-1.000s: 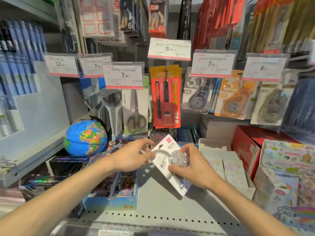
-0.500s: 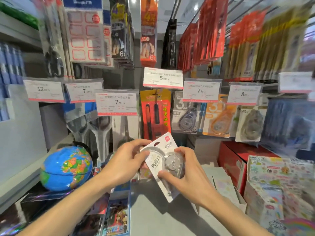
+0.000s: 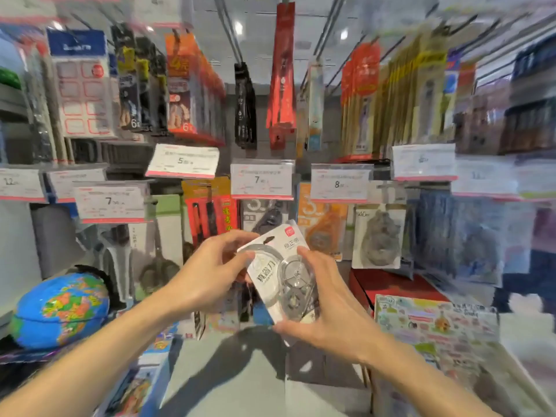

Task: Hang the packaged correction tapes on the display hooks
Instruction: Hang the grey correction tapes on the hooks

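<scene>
**Clerk:** Since a moment ago the view has tipped up, so the top rows of hanging packs fill the far wall, and the white card with its clear blister holding a correction tape (image 3: 281, 273) has risen with both hands toward the price tags.

**Trainee:** Who holds what?

**Clerk:** The left hand (image 3: 207, 273) pinches the card's upper left edge, near the punched slot; the right hand (image 3: 323, 299) grips the lower right side, fingers curled round the blister. Neither is slack. I'd say two hands keep the card flat and the slot facing the rack, so a hook can pass through it.

**Trainee:** Where is it now?

**Clerk:** In mid-air, tilted, near the middle of the scene, in front of the grey correction tape pack (image 3: 264, 216) hanging under the tag marked 7 (image 3: 261, 179). The orange one (image 3: 323, 228) hangs just right of it. It is not yet on any hook.

**Trainee:** Which hook?

**Clerk:** Too blurred to tell. The blue globe (image 3: 61, 310) sits low at the left, well apart.
</scene>
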The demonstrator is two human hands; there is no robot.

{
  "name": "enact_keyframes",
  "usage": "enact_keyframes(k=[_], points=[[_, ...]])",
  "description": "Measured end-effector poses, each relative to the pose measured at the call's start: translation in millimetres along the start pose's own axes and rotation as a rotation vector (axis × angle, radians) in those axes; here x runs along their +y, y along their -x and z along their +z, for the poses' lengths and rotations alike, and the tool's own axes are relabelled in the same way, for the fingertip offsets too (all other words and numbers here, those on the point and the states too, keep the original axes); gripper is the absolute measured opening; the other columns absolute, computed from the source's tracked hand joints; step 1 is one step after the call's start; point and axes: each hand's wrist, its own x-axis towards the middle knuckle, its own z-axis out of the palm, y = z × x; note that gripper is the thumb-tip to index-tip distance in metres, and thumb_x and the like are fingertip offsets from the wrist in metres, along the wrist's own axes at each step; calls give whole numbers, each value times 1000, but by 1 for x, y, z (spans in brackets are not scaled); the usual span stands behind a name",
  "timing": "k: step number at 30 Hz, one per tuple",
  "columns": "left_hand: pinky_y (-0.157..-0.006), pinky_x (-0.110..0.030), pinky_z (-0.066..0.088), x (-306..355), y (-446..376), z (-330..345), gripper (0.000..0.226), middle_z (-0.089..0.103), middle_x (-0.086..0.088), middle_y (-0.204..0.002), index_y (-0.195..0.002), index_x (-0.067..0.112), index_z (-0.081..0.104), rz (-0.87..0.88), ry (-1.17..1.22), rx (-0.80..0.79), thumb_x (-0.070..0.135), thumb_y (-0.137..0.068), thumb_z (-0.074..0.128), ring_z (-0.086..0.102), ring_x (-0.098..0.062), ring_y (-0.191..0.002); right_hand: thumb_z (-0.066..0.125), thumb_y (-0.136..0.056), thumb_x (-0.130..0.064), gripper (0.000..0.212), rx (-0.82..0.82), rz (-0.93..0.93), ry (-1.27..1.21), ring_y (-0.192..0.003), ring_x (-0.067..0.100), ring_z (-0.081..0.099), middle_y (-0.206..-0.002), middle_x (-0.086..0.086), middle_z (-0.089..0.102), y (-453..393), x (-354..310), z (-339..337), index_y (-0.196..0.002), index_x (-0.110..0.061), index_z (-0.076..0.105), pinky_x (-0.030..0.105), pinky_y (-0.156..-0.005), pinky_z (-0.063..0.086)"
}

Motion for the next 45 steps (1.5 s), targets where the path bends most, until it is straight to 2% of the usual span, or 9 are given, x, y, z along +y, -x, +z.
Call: enact_keyframes(k=[6, 12, 15, 19, 21, 24, 32, 36, 45], points=[[-75, -37, 61, 37, -5, 39, 25, 76, 11, -109, -123, 26, 64, 12, -45, 17, 17, -101, 56, 72, -18, -90, 73, -72, -57, 107, 41, -15, -33, -134, -5, 26, -147, -20, 18, 14, 32, -37, -151, -40, 3, 21, -111, 28], [-84, -18, 50, 50, 0, 51, 31, 68, 23, -116, -131, 32, 61, 112, -355, 78, 30, -100, 58, 62, 10, -98, 74, -72, -53, 103, 38, -2, -66, -133, 0, 28, -145, -23, 18, 22, 41, -48, -148, -44, 5, 26, -110, 32], [-81, -27, 52, 49, 5, 41, 29, 61, 16, -110, -127, 31, 60, 287, -710, 159, 37, -99, 56, 58, 0, -95, 74, -72, -53, 101, 62, -1, -50, -131, 0, 31, -145, -21, 21, 19, 38, -48, -147, -44, 7, 25, -108, 33], [-61, -37, 54, 50, 2, 15, 24, 64, -4, -102, -112, 10, 67, 604, -1098, 312, 16, -89, 72, 60, -23, -88, 75, -71, -51, 102, 111, 12, -18, -133, 2, 29, -142, -20, 23, 13, 35, -43, -148, -40, 10, 19, -104, 26], [-69, -41, 51, 54, -6, 1, 24, 67, -10, -103, -106, 5, 68, 715, -1255, 400, 9, -83, 74, 60, -29, -90, 76, -71, -50, 102, 140, 21, 8, -134, 5, 31, -139, -19, 24, 9, 35, -42, -149, -38, 10, 20, -104, 27], [-87, -43, 44, 61, -23, -18, 29, 66, -11, -114, -108, 9, 66, 735, -1395, 461, 13, -80, 70, 60, -32, -104, 76, -72, -49, 102, 158, 53, 16, -133, 8, 32, -139, -16, 25, 8, 31, -42, -149, -37, 10, 22, -104, 29], [-98, -47, 41, 74, -42, -45, 35, 63, -6, -120, -116, 14, 59, 671, -1412, 344, 32, -86, 66, 56, -32, -112, 76, -71, -49, 104, 188, 93, 64, -133, 11, 34, -141, -11, 26, 18, 29, -38, -151, -33, 11, 24, -104, 33], [-94, -43, 43, 74, -35, -60, 19, 69, 1, -112, -105, 18, 65, 740, -1292, 370, 33, -98, 54, 59, -27, -109, 76, -73, -49, 102, 189, 84, 84, -131, 9, 35, -140, -11, 27, 21, 16, -33, -151, -34, 12, 22, -98, 35], [-87, -42, 42, 80, -32, -72, 27, 74, -2, -101, -102, 14, 69, 732, -1182, 448, 29, -103, 47, 61, -29, -105, 69, -74, -55, 103, 331, 84, 31, -134, 16, 33, -144, -5, 24, -28, -42, 4, -153, -29, 9, 35, -106, 40]])
